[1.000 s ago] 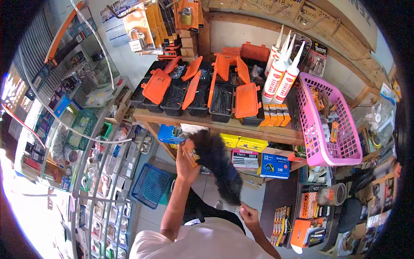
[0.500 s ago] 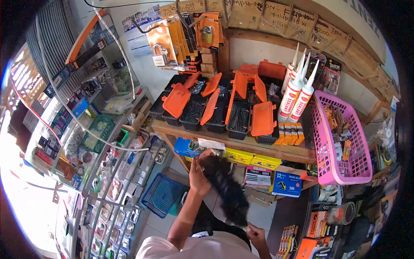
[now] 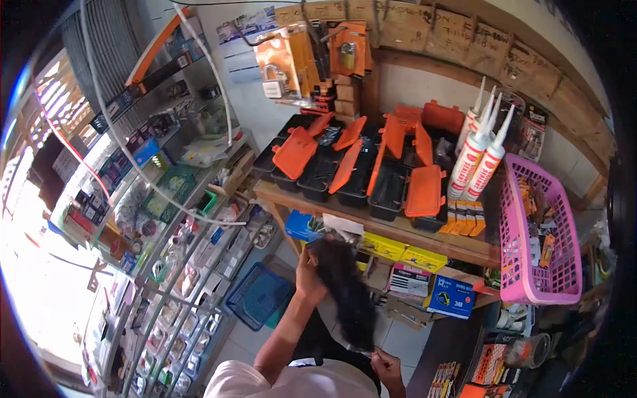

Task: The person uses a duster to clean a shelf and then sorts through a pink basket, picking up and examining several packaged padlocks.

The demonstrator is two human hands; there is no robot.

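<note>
A black feather duster [image 3: 346, 295] lies slantwise across the front of my body, above the floor. My right hand [image 3: 387, 367] is closed at its lower end, where the handle seems to be; most of the handle is hidden. At the upper end my left hand [image 3: 308, 275] is raised with its fingers against the feathers, partly covered by them. Past the duster stands a wooden shelf [image 3: 378, 224] carrying black boxes with orange lids [image 3: 296, 153], several of them flipped up and some holding dark screws or nails.
White sealant tubes [image 3: 476, 162] stand upright at the shelf's right, beside a pink basket [image 3: 514, 233]. A blue basket [image 3: 259, 296] is low on the left. Metal racks of small goods [image 3: 192, 278] line the left side. Yellow boxes [image 3: 403, 251] sit under the shelf.
The view has shifted, so the shelf and boxes appear further right and slightly lower. The duster's feathers hang a little more upright; both hands stay at its ends.
</note>
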